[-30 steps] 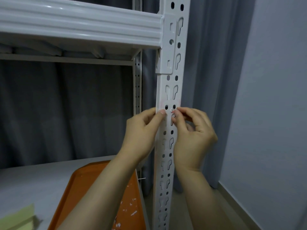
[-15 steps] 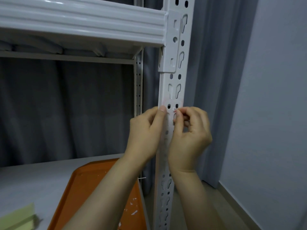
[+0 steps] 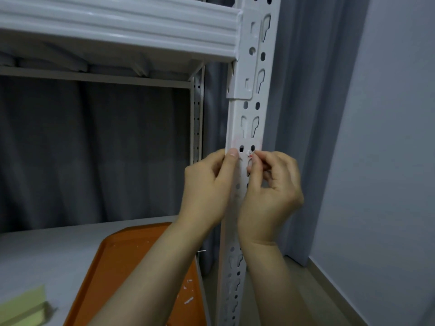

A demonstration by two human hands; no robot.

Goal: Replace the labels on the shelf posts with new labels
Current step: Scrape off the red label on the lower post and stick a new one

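A white perforated shelf post [image 3: 253, 95] runs top to bottom through the middle of the view. At about mid height it carries a faint reddish residue and a small torn scrap of label [image 3: 250, 154], white with a red edge. My right hand [image 3: 270, 196] pinches that scrap between thumb and forefinger against the post's front. My left hand [image 3: 207, 191] grips the post's left edge, its thumb tip pressed beside the scrap. The post behind both hands is hidden.
A white shelf beam [image 3: 117, 27] joins the post at the top. Below lies a grey shelf board with an orange tray [image 3: 122, 267] holding several small white paper scraps. A pale green pad [image 3: 23, 307] sits bottom left. Grey curtain behind, wall at right.
Both hands stay at the same spot on the post. My right fingers have closed tighter on the label scrap. The view has shifted slightly left and down.
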